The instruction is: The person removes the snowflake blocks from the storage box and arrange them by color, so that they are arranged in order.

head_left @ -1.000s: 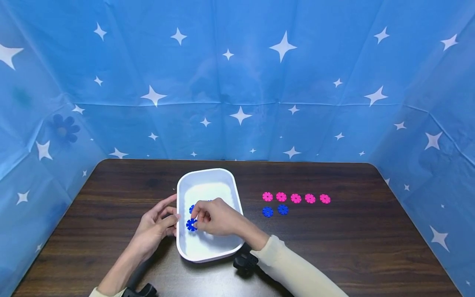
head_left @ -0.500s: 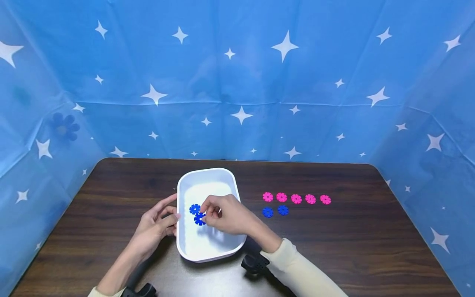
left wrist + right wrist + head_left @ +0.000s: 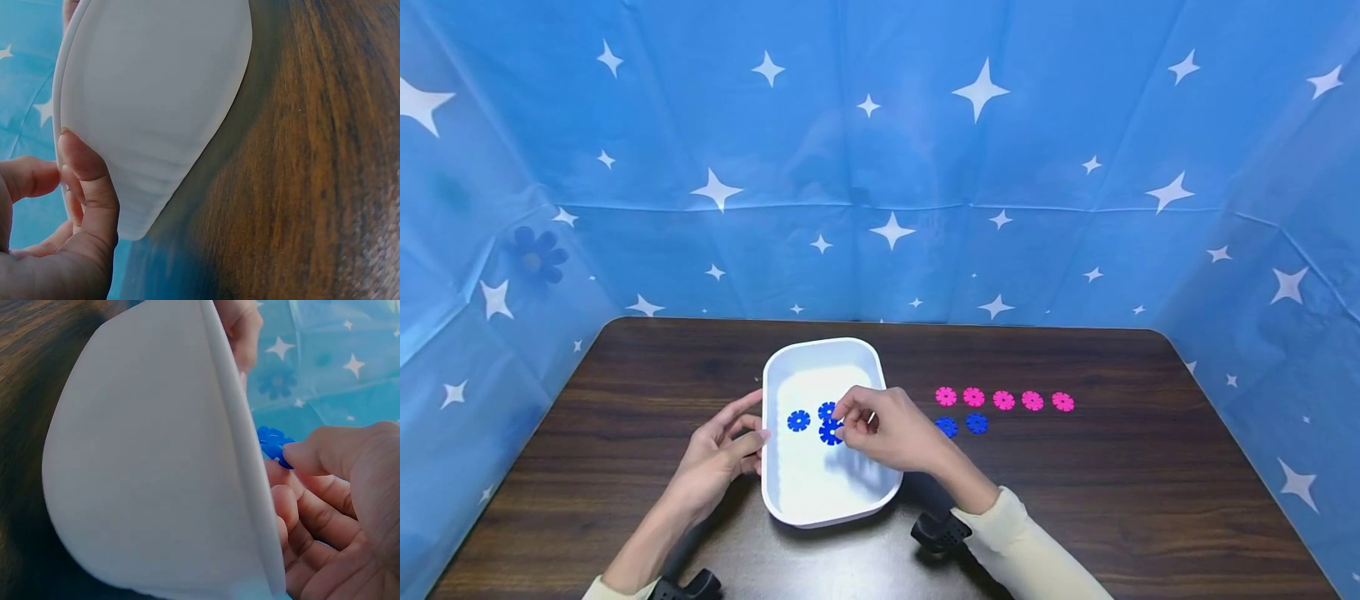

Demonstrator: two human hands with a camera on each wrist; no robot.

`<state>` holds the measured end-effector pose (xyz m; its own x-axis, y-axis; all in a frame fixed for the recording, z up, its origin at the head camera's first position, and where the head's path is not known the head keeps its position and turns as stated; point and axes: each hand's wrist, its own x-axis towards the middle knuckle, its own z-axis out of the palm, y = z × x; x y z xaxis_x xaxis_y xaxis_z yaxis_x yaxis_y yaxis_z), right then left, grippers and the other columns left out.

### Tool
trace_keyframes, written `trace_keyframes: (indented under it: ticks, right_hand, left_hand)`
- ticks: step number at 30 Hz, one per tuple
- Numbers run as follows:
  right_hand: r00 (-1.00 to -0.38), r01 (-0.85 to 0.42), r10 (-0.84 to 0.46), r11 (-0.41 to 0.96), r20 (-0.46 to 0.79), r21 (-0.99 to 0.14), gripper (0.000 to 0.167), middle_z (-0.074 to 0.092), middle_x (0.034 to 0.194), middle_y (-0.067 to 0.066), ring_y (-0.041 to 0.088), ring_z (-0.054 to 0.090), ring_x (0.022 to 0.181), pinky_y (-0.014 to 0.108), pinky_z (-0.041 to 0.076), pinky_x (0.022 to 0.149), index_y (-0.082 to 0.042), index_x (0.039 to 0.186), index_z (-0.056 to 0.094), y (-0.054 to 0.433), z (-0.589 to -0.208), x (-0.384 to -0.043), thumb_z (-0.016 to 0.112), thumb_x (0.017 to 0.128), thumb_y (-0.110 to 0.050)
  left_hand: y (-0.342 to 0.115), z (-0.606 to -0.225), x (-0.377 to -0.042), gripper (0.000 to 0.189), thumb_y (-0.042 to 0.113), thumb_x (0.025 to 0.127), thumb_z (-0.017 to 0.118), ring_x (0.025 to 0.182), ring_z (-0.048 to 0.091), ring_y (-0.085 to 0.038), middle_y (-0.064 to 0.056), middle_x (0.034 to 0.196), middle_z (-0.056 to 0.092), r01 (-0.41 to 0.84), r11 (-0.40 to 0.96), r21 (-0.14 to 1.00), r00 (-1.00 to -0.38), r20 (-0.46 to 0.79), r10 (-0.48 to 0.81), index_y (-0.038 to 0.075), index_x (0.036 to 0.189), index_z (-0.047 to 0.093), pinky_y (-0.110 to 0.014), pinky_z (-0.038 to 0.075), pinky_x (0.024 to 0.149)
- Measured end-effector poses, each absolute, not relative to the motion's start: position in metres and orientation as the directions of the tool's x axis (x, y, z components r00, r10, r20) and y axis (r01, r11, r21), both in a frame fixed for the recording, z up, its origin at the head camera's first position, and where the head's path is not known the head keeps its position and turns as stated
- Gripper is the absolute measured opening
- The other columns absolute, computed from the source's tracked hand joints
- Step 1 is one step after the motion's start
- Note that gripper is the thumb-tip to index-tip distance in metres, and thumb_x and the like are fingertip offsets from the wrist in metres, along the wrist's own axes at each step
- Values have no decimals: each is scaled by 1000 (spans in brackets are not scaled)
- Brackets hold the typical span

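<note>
A white plastic tray [image 3: 808, 492] stands on the table, and my left hand [image 3: 718, 454] holds its left rim between thumb and fingers. In the left wrist view the thumb [image 3: 84, 156] lies along the tray's outer wall. Over the tray, my right hand [image 3: 891, 429] pinches a blue notched disc [image 3: 830, 432] between thumb and index finger. The right wrist view shows this pinched disc [image 3: 275, 447] above the rim. Two more blue discs lie on the tray floor, one at left [image 3: 798, 421] and another [image 3: 827, 410] beside the pinching fingertips, partly covered.
Right of the tray, several pink notched discs [image 3: 1003, 401] form a row on the dark wooden table [image 3: 1150, 483]. Below that row lie two blue discs [image 3: 977, 423], the left one partly behind my right hand. A blue starred cloth [image 3: 880, 167] hangs behind the table.
My right hand has moved rightward across the tray with the pinched blue disc. Both blue discs on the tray floor are now more visible. The left hand keeps its hold on the rim.
</note>
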<state>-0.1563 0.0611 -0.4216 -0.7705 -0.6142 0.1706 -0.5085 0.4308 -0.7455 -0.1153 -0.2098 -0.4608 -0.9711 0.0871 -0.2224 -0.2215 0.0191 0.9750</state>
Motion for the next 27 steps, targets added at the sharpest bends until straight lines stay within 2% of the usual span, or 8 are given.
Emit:
trace_keyframes:
  ticks: [8, 20, 27]
  right_hand:
    - [-824, -457, -538, 442, 180, -772, 11, 61, 78, -7, 6, 53, 67, 20, 48, 62, -10, 104, 69, 76, -419, -155, 68, 93, -13]
    - [-853, -418, -487, 429, 185, -801, 12, 65, 81, -1, 9, 54, 67, 19, 48, 61, -10, 105, 70, 102, -420, -153, 70, 93, -10]
    - [-878, -393, -442, 454, 181, -800, 12, 67, 84, -3, 9, 56, 68, 22, 50, 61, -13, 105, 69, 119, -425, -154, 70, 93, -10]
  left_hand:
    - [-210, -461, -116, 63, 4, 99, 59, 80, 62, -13, -6, 110, 53, -233, 29, 972, -969, -234, 80, 16, 157, 37, -30, 61, 71]
    - [-210, -461, -115, 63, 4, 98, 60, 79, 62, -13, -6, 110, 54, -236, 30, 971, -968, -238, 77, 17, 157, 38, -30, 61, 71]
    - [-210, -460, -115, 63, 5, 99, 59, 80, 62, -13, -7, 111, 54, -235, 33, 971, -968, -237, 79, 17, 157, 37, -30, 61, 72]
